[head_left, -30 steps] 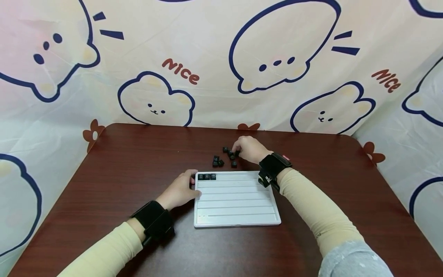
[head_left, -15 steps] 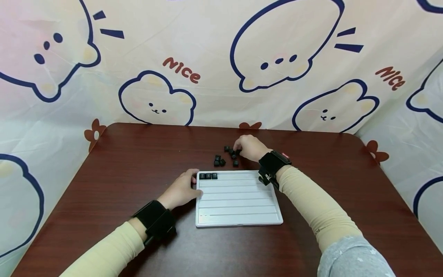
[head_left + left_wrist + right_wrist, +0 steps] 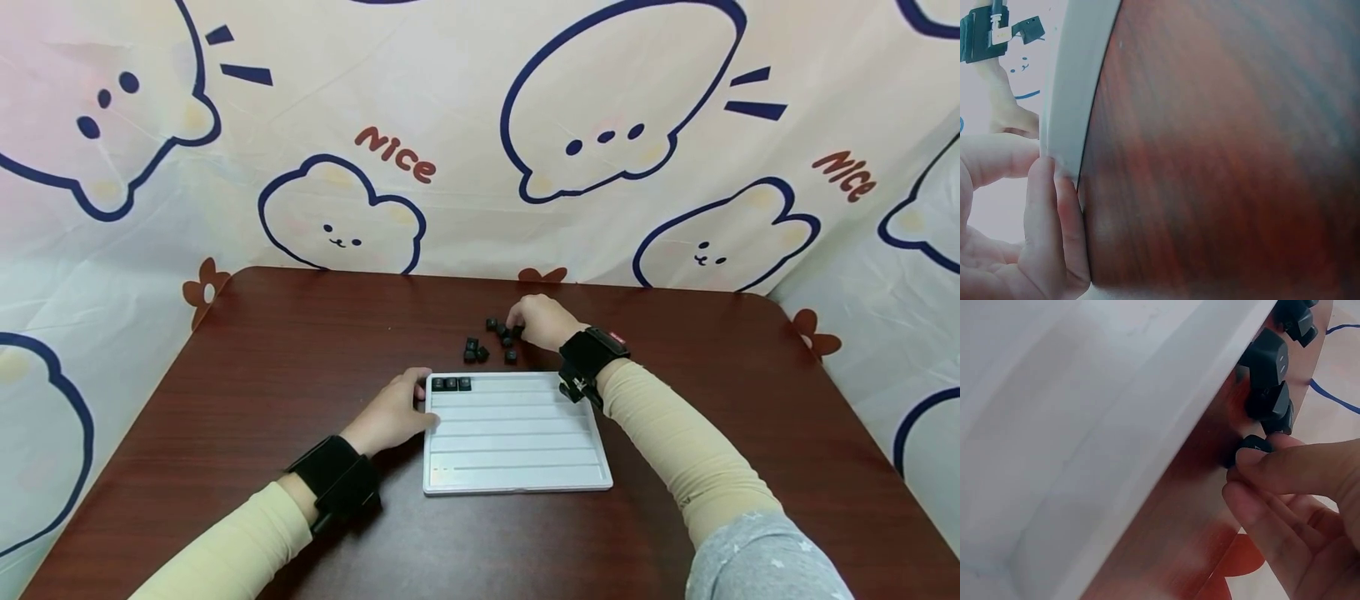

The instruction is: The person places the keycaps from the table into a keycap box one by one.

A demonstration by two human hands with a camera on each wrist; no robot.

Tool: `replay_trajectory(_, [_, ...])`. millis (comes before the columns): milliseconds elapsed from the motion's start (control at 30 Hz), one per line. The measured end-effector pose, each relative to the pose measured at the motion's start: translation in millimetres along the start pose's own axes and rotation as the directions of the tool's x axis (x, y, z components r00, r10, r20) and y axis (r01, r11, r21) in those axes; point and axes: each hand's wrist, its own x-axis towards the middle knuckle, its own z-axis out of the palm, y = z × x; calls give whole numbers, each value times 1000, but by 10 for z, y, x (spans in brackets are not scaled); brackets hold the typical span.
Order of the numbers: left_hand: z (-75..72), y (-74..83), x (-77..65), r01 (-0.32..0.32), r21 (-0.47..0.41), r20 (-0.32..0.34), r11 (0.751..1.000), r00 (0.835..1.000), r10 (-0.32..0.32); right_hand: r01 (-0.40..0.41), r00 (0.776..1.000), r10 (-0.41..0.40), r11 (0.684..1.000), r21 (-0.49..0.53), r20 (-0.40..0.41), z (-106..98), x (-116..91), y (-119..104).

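Observation:
A flat white tray (image 3: 517,447) with raised ridges lies on the table, and three black keycaps (image 3: 451,384) stand side by side in its far left corner. My left hand (image 3: 386,414) holds the tray's left edge near that corner; in the left wrist view its thumb and fingers (image 3: 1041,219) meet the rim. Beyond the tray, my right hand (image 3: 545,322) is down at the loose keycaps. The right wrist view shows its thumb and fingers pinching one black keycap (image 3: 1255,444), partly covered by the thumb.
Several loose black keycaps (image 3: 472,355) lie behind the tray, some close beside the right hand. The brown table (image 3: 247,375) ends at a printed cloth backdrop (image 3: 465,167). Black straps with cameras sit on both wrists.
The view shifts very slightly. Both hands stay in nearly the same places, and the tray and keycaps keep their arrangement.

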Motion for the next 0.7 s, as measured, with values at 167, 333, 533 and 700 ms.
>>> replay_trajectory(167, [0,0,-2,2,-4,2,1000,1000,-2,-9,1000,10,1000,-15,15,-10,-8,-13])
replay_trajectory(333, [-2,7,-20,3,-12,7,1000,1000,-3,-20,1000,20,1000,-12,16,-2,-25,10])
replay_trajectory(533, [-1,20,-48,7,-38,25,999,1000,-6,-22,1000,22,999,-38,-5,40,-7,97])
replay_trajectory(700, [-6,24,-45,1,-27,14,1000,1000,0,-29,999,28,999,-29,-18,21,-25,123])
